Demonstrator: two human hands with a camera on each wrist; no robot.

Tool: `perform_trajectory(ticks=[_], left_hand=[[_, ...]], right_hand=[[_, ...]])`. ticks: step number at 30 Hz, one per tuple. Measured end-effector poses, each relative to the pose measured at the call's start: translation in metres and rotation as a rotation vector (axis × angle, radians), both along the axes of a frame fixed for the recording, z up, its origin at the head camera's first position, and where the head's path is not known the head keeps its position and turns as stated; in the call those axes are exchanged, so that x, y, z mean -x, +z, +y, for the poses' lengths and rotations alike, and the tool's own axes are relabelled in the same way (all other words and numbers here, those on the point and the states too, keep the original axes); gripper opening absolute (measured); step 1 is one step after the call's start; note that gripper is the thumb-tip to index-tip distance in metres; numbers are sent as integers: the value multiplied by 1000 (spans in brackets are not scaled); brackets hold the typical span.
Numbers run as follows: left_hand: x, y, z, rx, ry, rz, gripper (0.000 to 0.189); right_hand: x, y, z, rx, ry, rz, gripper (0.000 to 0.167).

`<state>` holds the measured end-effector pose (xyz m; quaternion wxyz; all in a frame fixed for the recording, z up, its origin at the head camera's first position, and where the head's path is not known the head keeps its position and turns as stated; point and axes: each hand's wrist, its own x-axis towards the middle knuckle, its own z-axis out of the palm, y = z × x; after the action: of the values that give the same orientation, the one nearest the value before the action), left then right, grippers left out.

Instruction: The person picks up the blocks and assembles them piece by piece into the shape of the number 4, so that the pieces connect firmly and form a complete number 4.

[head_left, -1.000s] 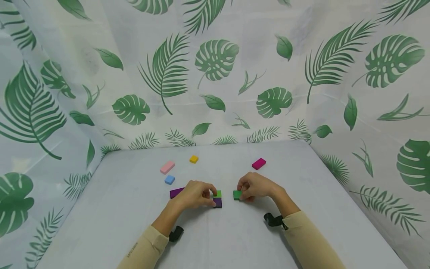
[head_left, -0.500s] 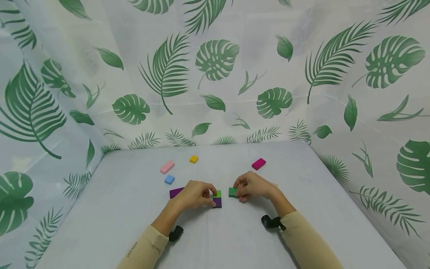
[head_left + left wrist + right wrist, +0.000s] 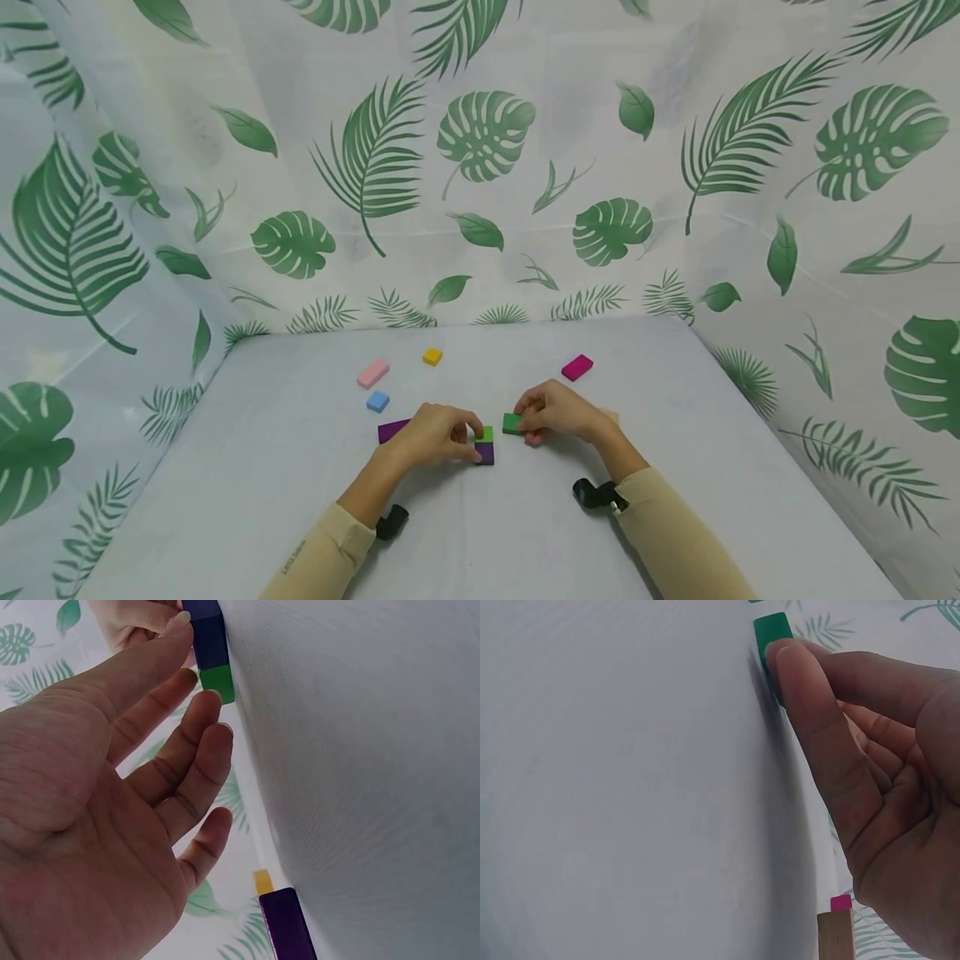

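My left hand (image 3: 435, 435) holds a light green block (image 3: 487, 434) and a dark purple block (image 3: 485, 453) lying edge to edge on the table, its thumb at the purple one and its index finger at the green one. In the left wrist view the dark block (image 3: 210, 639) looks navy, with the green block (image 3: 217, 684) against it. Just to the right, my right hand (image 3: 558, 410) pinches a darker green block (image 3: 513, 423) between thumb and fingers. The right wrist view shows that green block (image 3: 772, 628) close to the table surface; the fingertips cover part of it.
Behind the left hand lie a long purple block (image 3: 393, 430), a blue block (image 3: 378, 402), a pink block (image 3: 372, 374) and a yellow block (image 3: 432, 357). A magenta block (image 3: 577, 367) lies farther back right. A wooden block (image 3: 835, 934) sits beyond the right wrist.
My right hand has moved left and slightly away from me with the darker green block, bringing it nearer the two joined blocks. The wooden block has come into view. My left hand stays put.
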<state>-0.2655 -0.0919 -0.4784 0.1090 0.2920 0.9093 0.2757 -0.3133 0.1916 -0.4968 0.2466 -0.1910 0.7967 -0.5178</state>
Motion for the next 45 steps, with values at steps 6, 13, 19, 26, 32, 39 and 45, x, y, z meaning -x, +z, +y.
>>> perform_trajectory(ticks=[6,13,19,26,32,39,45], left_hand=[[1,0,-1,-3,-2,8,29],[2,-2,0,6,-2,3,29],[2,-3,1,0,-6,13,29],[2,-3,0,0,-7,12,29],[1,-3,-1,4,-2,13,28],[-1,-3,0,-9,-5,-19,28],[1,-4,1,-3,4,-18,26]], right_hand=[[4,0,-7,9,-13,7,19],[8,-1,-14,17,-20,16,20],[8,0,-19,20,-26,15,20],[8,1,-22,24,-20,18,23],[8,0,-27,30,-21,25,24],[8,-4,-31,36,-14,22,25],[8,-2,-34,35,-13,55,25]])
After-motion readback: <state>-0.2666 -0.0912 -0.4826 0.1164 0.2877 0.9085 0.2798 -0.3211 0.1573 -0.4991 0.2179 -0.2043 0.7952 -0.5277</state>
